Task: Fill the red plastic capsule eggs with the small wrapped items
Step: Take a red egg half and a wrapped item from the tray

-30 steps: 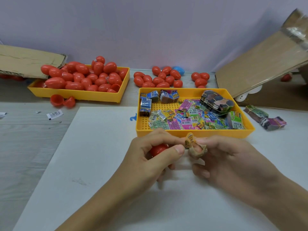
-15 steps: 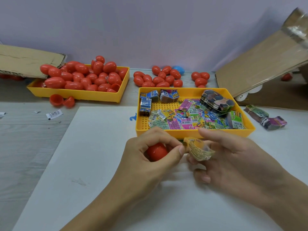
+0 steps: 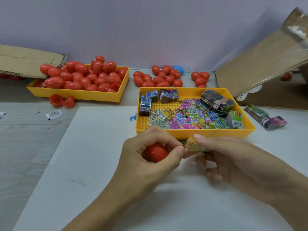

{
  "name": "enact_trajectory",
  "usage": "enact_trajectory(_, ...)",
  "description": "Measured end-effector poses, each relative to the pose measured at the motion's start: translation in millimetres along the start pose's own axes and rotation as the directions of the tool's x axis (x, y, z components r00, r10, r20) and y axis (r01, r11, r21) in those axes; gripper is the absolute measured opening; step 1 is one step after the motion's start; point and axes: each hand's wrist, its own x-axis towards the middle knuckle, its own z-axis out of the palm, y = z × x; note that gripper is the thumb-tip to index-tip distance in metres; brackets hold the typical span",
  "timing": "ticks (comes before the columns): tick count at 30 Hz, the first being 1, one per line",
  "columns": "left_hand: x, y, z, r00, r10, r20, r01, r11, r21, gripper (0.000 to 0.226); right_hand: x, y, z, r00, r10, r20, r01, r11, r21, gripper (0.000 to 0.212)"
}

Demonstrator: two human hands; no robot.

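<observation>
Red capsule egg (image 3: 156,152) sits curled in left hand (image 3: 150,157) near table's front edge; right hand (image 3: 233,157) pinches wrapped item (image 3: 194,145) beside it. Probably light, crinkly; hold by edges.

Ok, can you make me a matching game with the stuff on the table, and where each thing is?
Things:
1. red capsule egg
2. yellow wrapped item
3. blue egg
4. open red egg halves

Places:
A. at the back, by the wall, among loose red eggs
B. held in the left hand
C. on the table in front of the left yellow tray
D. pinched by the right hand

Pairs: 1-B, 2-D, 3-A, 4-C
</observation>
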Motion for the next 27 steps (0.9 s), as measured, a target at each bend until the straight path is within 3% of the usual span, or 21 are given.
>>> enact_trajectory(11,0.6,3.1,-0.3,0.998,-0.055,0.029,0.058,0.988,-0.143,0.003,-2.8,-1.2,-11.8,0.993,-0.007,0.118,0.017,0.996,-0.083,0.049)
enact_trajectory(14,0.7,0.8,-0.1,0.997,-0.043,0.06,0.049,0.993,-0.105,0.003,-3.9,0.0,-10.1,0.999,-0.039,0.024,0.042,0.99,-0.134,0.03)
enact_trajectory(16,-0.1,0.0,1.0,0.997,-0.024,0.069,0.028,0.998,-0.063,0.005,-3.4,0.7,-6.4,0.987,-0.162,-0.023,0.154,0.966,-0.208,0.011)
enact_trajectory(20,-2.3,-0.6,1.7,0.997,-0.057,0.061,0.06,0.997,-0.048,0.009,-1.9,2.2,-0.2,0.891,-0.445,-0.092,0.402,0.866,-0.298,0.009)
enact_trajectory(24,-1.5,-3.8,1.0,0.964,-0.255,0.07,0.262,0.883,-0.388,0.042,-2.6,7.3,0.8,0.765,-0.629,-0.14,0.531,0.738,-0.416,0.014)
enact_trajectory(27,-1.1,-4.3,1.6,0.964,-0.266,0.019,0.256,0.904,-0.342,0.028,-2.7,11.0,0.9,0.672,-0.723,-0.161,0.568,0.643,-0.514,0.012)
